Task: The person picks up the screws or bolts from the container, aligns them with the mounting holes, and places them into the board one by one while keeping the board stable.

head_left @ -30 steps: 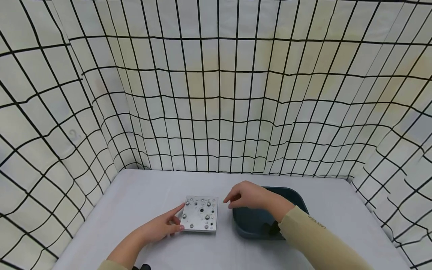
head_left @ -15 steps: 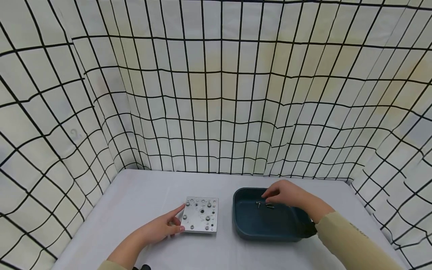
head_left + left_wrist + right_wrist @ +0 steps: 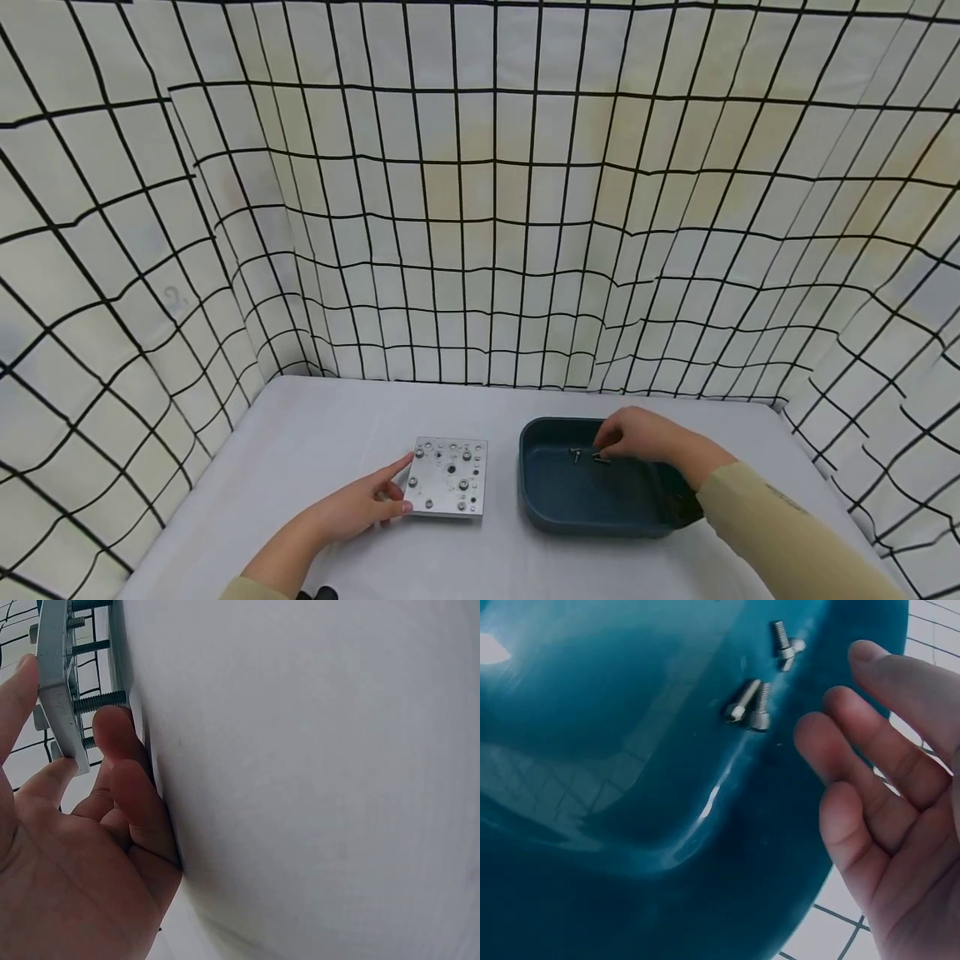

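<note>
Metal cap screws point(image 3: 759, 718) at the far side of the blue tray point(image 3: 570, 498) are best pinched singly by the empty, loose-fingered right hand point(image 3: 641, 435), while the drilled plate point(image 3: 441, 493), left, is gripped by the left hand point(image 3: 356, 505).

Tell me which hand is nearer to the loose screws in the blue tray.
The right hand: it is over the tray, close to the screws. The left hand is farther off, outside the tray, holding the metal plate by its edge.
</note>
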{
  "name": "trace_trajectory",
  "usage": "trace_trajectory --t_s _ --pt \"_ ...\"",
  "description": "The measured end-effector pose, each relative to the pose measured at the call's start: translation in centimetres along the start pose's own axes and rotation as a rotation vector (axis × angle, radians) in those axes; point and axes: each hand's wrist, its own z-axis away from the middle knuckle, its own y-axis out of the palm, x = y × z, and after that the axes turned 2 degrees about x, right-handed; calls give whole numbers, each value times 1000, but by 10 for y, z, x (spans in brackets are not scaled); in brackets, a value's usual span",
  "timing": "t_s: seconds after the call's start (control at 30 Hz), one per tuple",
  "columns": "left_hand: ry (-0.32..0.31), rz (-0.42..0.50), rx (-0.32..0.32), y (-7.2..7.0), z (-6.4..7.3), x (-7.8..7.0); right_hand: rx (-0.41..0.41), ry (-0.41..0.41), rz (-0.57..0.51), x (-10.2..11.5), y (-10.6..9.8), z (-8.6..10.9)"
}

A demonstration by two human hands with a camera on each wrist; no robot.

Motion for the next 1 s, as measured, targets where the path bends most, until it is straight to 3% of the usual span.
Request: trace_trajectory --t_s 0.3,0.63,1.0 --pt "1 1 0 0 0 1 26 42 168 0 7 -5" --pt "2 12 4 -1 2 2 39 89 254 -6 19 -12" --pt "0 -11 -7 0 2 1 62 24 320 3 20 -16"
